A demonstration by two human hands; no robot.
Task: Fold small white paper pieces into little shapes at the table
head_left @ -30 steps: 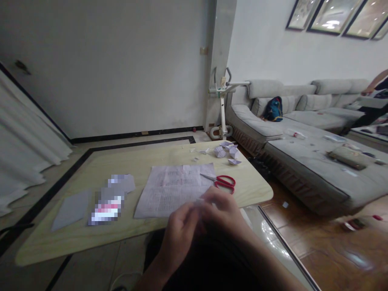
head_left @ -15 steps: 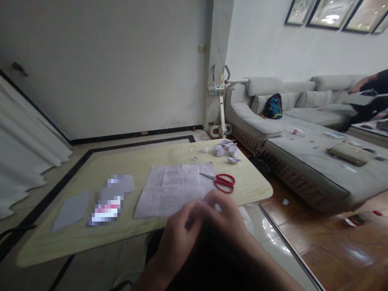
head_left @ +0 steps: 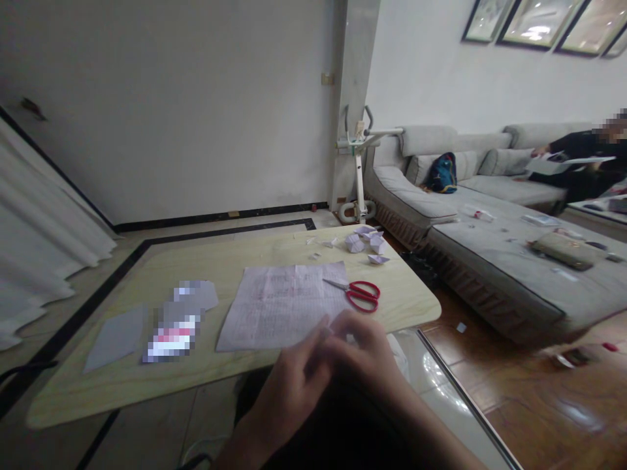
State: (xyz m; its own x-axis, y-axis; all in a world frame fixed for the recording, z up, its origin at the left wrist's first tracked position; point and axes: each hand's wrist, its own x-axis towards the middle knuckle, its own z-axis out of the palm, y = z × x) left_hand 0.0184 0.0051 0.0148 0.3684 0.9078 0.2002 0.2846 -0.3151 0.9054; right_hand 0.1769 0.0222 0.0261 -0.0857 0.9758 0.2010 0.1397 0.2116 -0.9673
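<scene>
My left hand [head_left: 298, 375] and my right hand [head_left: 365, 346] meet just off the table's near edge, fingers curled and pressed together. What they pinch, if anything, is hidden behind the fingers and blurred. Just beyond them lies a creased, printed paper sheet [head_left: 284, 303], flat on the table. Red-handled scissors [head_left: 362, 296] rest with their blades over the sheet's right edge. At the table's far right corner sit several small folded paper shapes [head_left: 354, 243], one [head_left: 378, 259] a little nearer to me. Small paper scraps [head_left: 329, 243] lie to their left.
The pale wooden table [head_left: 161, 261] also bears a white paper [head_left: 115, 339] and a pixelated item [head_left: 174, 336] on its left. A grey sofa [head_left: 509, 261] with a blue backpack [head_left: 442, 173] stands right. A seated person [head_left: 578, 153] holds something flat there. White exercise equipment [head_left: 360, 170] stands behind.
My hands stay together with only a slight shift of the fingers. The seated person has come further into view at the right, leaning left. The things on the table have not moved.
</scene>
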